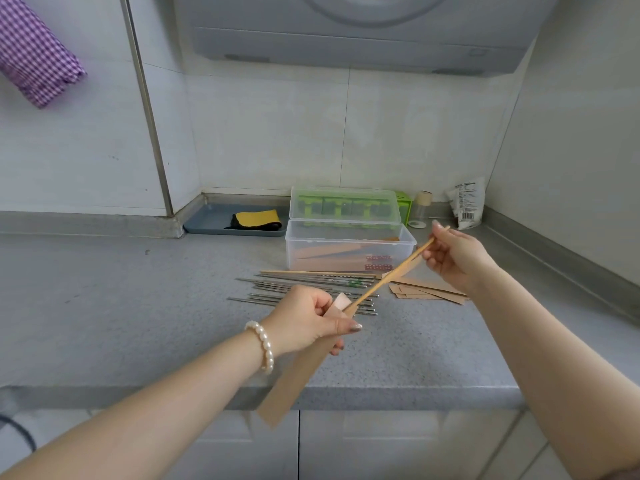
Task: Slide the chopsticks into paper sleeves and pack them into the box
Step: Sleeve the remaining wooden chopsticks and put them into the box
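Your grey countertop [138,306] runs across the whole view, meeting the tiled wall at the back. On it, near the back, stands the clear plastic box [349,249] with its lid [344,204] standing up behind it; several brown sleeves already lie inside, running left to right. Left of the box sits a blue-grey tray [207,221] holding a yellow and black cloth [254,219]. Just in front of the box lies a row of metal chopsticks [304,292], their long axes running left to right across the counter, with a wooden pair along the far edge. To the right of that row is a small pile of empty paper sleeves [429,292], lying flat and fanned.

Your left hand [304,322] grips the upper end of a brown paper sleeve [294,379], fingers curled round it; the sleeve hangs slanted, its free end pointing down and towards you, past the counter edge. Your right hand [453,256] pinches the far end of the wooden chopsticks [391,277]. Their long axis runs diagonally, from upper right at your right hand down to lower left, where the tip meets the sleeve's mouth at your left fingers. Both are held in the air above the metal row.
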`<move>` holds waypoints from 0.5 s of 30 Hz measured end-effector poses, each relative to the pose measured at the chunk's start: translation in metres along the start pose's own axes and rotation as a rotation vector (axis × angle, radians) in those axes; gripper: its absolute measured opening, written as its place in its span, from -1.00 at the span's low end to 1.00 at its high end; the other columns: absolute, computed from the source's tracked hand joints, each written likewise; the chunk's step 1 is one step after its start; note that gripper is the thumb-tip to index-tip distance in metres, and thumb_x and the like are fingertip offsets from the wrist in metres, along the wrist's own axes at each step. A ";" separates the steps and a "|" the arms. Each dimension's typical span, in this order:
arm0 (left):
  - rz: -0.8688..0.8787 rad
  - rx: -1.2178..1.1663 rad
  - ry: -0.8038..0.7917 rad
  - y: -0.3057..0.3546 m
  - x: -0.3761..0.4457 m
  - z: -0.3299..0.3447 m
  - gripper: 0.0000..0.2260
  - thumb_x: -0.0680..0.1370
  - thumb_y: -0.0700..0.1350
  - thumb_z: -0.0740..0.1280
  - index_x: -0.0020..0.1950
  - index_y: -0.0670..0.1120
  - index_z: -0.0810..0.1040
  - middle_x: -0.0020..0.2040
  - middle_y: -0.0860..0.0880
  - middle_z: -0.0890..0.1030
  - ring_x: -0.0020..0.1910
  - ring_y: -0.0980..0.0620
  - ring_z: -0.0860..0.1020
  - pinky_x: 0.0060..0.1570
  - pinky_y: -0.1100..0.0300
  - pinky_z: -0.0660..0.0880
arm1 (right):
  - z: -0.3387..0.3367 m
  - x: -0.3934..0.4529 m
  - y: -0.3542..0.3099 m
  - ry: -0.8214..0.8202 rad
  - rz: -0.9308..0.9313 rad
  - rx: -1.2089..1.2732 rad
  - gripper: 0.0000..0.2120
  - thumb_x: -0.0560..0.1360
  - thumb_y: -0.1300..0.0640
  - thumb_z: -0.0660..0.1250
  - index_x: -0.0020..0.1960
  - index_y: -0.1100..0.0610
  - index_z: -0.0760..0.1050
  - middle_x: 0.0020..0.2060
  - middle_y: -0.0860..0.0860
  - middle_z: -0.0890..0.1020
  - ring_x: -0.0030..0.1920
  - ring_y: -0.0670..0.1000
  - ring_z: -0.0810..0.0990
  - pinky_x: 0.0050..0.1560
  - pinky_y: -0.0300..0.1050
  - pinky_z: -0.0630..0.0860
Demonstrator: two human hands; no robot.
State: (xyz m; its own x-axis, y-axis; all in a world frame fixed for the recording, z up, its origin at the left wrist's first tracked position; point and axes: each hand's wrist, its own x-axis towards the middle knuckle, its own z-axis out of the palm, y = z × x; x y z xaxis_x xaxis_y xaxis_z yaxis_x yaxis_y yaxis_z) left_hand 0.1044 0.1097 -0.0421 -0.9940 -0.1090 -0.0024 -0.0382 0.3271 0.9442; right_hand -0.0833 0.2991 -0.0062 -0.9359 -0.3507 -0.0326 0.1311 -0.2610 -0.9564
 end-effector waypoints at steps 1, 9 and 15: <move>-0.043 -0.056 -0.041 0.000 0.000 -0.002 -0.84 0.38 -0.19 0.45 -0.24 -0.24 0.52 -0.36 -0.10 0.64 -0.40 0.03 0.64 -0.36 0.21 0.59 | -0.001 -0.001 -0.002 -0.042 -0.020 0.018 -0.78 0.60 0.12 0.18 -0.18 0.18 0.41 -0.49 0.07 0.60 -0.53 -0.06 0.53 -0.50 -0.26 0.49; -0.109 -0.100 -0.046 -0.005 0.001 -0.005 -0.74 0.57 -0.13 0.24 -0.06 -0.32 0.57 -0.16 -0.22 0.68 -0.23 -0.08 0.68 -0.19 0.18 0.61 | -0.004 -0.003 -0.005 -0.164 -0.049 -0.094 -0.83 0.61 0.20 0.11 0.03 0.22 0.46 -0.33 0.13 0.67 -0.44 0.01 0.55 -0.40 -0.19 0.51; -0.130 -0.152 0.062 -0.004 0.007 -0.001 -0.73 0.56 -0.11 0.25 -0.10 -0.32 0.56 -0.21 -0.23 0.68 -0.25 -0.12 0.67 -0.16 0.11 0.62 | 0.022 -0.015 0.009 -0.136 -0.166 -0.289 -0.84 0.59 0.20 0.18 0.16 0.20 0.35 -0.31 0.20 0.62 -0.48 0.04 0.56 -0.45 -0.14 0.43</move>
State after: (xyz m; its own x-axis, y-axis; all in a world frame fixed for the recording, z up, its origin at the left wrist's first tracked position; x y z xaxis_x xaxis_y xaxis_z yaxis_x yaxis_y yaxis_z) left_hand 0.0973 0.1072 -0.0454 -0.9734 -0.2001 -0.1113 -0.1448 0.1615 0.9762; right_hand -0.0604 0.2819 -0.0078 -0.8821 -0.4464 0.1506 -0.1354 -0.0658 -0.9886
